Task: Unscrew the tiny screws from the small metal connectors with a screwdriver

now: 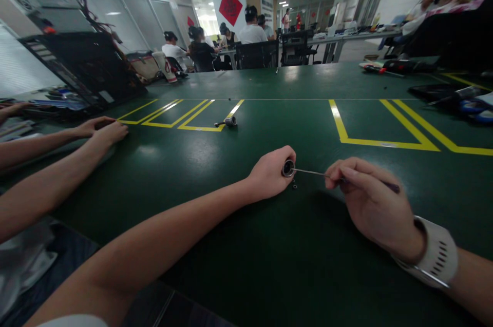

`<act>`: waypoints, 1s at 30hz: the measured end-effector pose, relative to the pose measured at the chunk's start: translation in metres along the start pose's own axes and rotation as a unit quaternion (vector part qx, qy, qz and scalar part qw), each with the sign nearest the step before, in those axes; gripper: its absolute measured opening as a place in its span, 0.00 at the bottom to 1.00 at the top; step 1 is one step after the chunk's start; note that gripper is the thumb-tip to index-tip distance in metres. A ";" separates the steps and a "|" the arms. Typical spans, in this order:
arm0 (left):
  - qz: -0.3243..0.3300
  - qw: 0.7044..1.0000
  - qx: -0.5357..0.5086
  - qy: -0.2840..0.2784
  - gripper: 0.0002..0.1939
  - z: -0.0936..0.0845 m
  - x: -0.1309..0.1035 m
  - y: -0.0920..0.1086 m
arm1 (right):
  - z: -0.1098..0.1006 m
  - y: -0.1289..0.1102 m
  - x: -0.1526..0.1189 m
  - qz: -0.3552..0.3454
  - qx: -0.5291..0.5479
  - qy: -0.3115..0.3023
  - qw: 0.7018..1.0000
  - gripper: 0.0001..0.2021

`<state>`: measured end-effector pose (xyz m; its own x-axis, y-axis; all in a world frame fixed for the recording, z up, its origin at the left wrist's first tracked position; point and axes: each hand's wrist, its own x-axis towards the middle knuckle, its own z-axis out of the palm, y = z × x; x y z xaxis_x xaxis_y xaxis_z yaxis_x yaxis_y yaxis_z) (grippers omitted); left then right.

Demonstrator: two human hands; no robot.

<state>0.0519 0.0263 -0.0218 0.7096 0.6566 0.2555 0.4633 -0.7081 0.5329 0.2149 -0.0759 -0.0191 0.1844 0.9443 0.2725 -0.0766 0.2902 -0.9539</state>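
Note:
My left hand [271, 173] is closed around a round metal part [288, 168], its hollow end facing right; the rest of the part is hidden in the palm. In my right hand [370, 196] is a thin screwdriver-like tool [310, 172] with a slim shaft and dark handle, pinched between thumb and fingers. Its tip reaches the opening of the metal part. Just below my left hand lies a small dark ring [295, 187] on the green table. Farther back, a metal piece with a short rod [230, 121] rests by a yellow line.
Another person's hands [103, 129] rest at the table's left. Yellow tape [385, 145] marks boxes on the green tabletop [246, 260]. Tools [475, 106] lie at the right edge, and a red-handled screwdriver [373, 69] at the back right. A black equipment case [88, 70] stands left.

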 end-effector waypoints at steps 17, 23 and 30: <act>0.079 0.991 0.105 0.010 0.04 0.003 -0.002 -0.001 | 0.005 -0.007 -0.001 0.029 -0.145 -0.090 0.985 0.10; 0.074 0.996 0.030 0.033 0.04 0.001 -0.001 -0.004 | 0.005 0.000 0.009 0.170 0.073 -0.041 0.982 0.09; 0.040 0.997 0.041 0.050 0.04 0.002 -0.001 -0.003 | 0.005 -0.004 0.001 0.105 -0.049 -0.045 0.992 0.10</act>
<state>0.0512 0.0272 -0.0250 0.6919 0.6171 0.3749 0.4527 -0.7752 0.4407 0.2102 -0.0756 -0.0145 0.0853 0.9938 0.0718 -0.0066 0.0727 -0.9973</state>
